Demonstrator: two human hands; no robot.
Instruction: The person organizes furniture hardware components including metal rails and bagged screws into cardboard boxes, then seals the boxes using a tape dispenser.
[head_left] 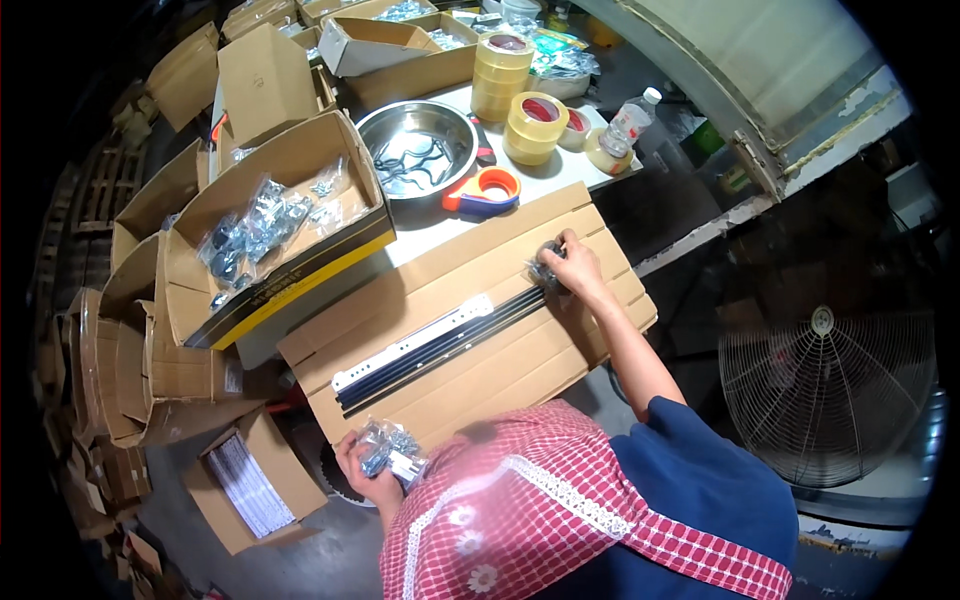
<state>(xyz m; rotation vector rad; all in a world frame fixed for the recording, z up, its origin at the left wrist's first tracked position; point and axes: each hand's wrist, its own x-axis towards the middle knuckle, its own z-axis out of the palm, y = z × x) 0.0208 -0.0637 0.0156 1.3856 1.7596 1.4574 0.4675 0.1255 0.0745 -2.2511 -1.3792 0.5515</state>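
Clutching bagged hardware (388, 447), left grip (362, 474) seems half-curled.

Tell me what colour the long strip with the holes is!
The strip with the holes is white; it shows best in the head view.

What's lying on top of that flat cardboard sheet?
A white perforated strip and dark strips lie on the cardboard sheet. The right hand holds a small clear bag at their right end. The strips hide whatever's beneath.

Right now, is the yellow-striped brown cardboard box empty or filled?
Not empty: clear plastic bags of small parts lie inside the box.
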